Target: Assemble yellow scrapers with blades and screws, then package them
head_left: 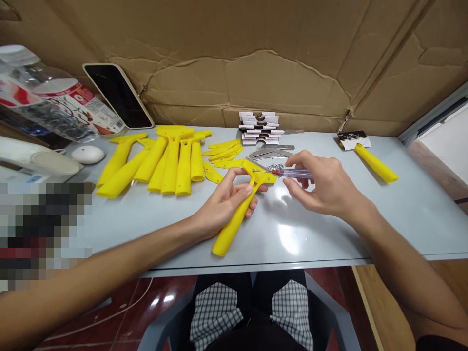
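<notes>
My left hand (230,200) is wrapped around the neck of a yellow scraper (234,222), whose hollow handle slants down toward the table's front edge. A metal blade shows along the top of its head. In my right hand (320,183) is a screwdriver (294,173) with a clear purplish handle, pinched between thumb and fingers. Its shaft points left, and the tip meets the scraper head near a screw hole. Behind the screwdriver lies a small heap of screws (275,167), partly hidden by my right hand. Loose metal blades (272,152) lie just beyond.
Several yellow scraper handles (170,163) and flat yellow pieces (224,151) lie on the left. Folded cards (259,129) are stacked at the back. A scraper with a black-and-white card (376,163) lies right. A phone (119,95), white mouse (88,154) and bottles (69,97) stand left.
</notes>
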Motion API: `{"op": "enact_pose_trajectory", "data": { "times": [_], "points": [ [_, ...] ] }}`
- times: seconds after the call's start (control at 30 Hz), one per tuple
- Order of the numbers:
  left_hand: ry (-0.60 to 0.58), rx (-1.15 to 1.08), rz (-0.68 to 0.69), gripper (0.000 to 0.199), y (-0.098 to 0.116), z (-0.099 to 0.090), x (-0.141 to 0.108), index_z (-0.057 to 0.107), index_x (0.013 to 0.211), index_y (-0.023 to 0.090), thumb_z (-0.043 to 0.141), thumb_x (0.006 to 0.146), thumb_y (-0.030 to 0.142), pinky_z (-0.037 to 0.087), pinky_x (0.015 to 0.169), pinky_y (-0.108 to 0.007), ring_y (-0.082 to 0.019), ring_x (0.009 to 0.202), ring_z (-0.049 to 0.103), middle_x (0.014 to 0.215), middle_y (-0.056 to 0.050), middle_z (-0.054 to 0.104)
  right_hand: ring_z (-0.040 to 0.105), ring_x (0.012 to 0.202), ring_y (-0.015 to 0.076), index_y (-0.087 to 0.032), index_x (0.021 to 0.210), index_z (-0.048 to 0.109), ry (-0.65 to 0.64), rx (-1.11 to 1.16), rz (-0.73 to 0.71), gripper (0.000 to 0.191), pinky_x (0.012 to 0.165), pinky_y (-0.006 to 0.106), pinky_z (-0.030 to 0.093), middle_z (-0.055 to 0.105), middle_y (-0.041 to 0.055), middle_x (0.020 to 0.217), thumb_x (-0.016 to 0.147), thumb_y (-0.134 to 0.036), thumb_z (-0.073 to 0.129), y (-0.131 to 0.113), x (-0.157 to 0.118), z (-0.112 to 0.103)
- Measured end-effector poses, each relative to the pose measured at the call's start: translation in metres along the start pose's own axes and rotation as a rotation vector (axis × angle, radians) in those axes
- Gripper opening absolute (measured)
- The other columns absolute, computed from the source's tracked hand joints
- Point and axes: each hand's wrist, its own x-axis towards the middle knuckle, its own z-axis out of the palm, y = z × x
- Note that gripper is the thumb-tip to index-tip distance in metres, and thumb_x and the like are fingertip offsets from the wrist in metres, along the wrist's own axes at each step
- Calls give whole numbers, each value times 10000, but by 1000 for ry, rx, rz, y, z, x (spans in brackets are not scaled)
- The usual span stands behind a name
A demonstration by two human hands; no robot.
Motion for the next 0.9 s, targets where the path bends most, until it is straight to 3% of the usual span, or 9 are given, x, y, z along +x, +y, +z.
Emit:
{"op": "enact_pose_trajectory", "data": {
  "times": [0.13, 0.2, 0.3, 0.4, 0.5, 0.6, 0.73, 0.9],
  "points": [
    [2, -7, 1, 356, -1, -1, 0, 433, 1254, 265, 737, 1082, 331, 525, 622, -275, -119, 685, 642, 1123, -81, 823, 679, 647, 146, -225, 1079, 613, 4, 59, -21, 90, 601, 279, 475, 808, 32, 950, 992, -203, 622, 0, 0, 1],
    [5, -9, 0, 365, -1, -1, 0, 437, 1262, 262, 744, 1079, 340, 524, 620, -273, -118, 689, 645, 1136, -85, 821, 671, 633, 136, -221, 1041, 626, 31, 45, -24, 27, 607, 271, 477, 801, 14, 892, 1034, -212, 651, 2, 0, 2],
    [7, -5, -2, 368, -1, 0, 1, 444, 1274, 254, 743, 1083, 351, 527, 623, -271, -118, 703, 650, 1164, -99, 818, 628, 562, 128, -216, 1003, 651, 79, -4, -11, 113, 583, 272, 444, 755, -18, 755, 1074, -291, 696, 4, 0, 3],
    [10, -1, 4, 379, -1, 0, 1, 446, 1280, 253, 750, 1078, 357, 528, 623, -272, -119, 706, 648, 1174, -101, 817, 609, 519, 134, -216, 1074, 657, 27, 2, 50, 136, 571, 278, 428, 712, -39, 693, 1067, -350, 681, 2, 1, 1],
    [16, -10, 4, 380, -1, 0, 1, 449, 1280, 254, 753, 1076, 355, 527, 625, -273, -119, 707, 648, 1173, -97, 818, 667, 576, 147, -213, 1152, 613, -40, 75, 81, 165, 562, 273, 445, 757, -3, 810, 1015, -301, 637, 0, 1, -1],
    [15, -20, 1, 373, -2, 0, 1, 447, 1258, 259, 758, 1075, 352, 523, 622, -279, -123, 700, 646, 1155, -95, 823, 681, 621, 148, -222, 1095, 593, -28, 93, 63, 94, 561, 273, 453, 788, 36, 906, 1007, -250, 610, 0, 1, 0],
    [18, -27, 1, 368, -1, -1, 1, 454, 1253, 262, 764, 1073, 346, 513, 619, -282, -125, 702, 644, 1151, -96, 827, 612, 559, 143, -225, 1034, 607, -11, 37, 78, 103, 566, 291, 439, 770, 18, 805, 1055, -320, 640, 3, 2, 2],
    [-7, -30, 23, 368, -1, 0, 1, 432, 1241, 269, 752, 1078, 351, 512, 618, -291, -125, 681, 643, 1139, -86, 826, 625, 517, 146, -234, 1044, 610, -23, 50, 81, 111, 546, 286, 439, 711, -31, 695, 1045, -334, 659, 2, 2, -2]
  ]
}}
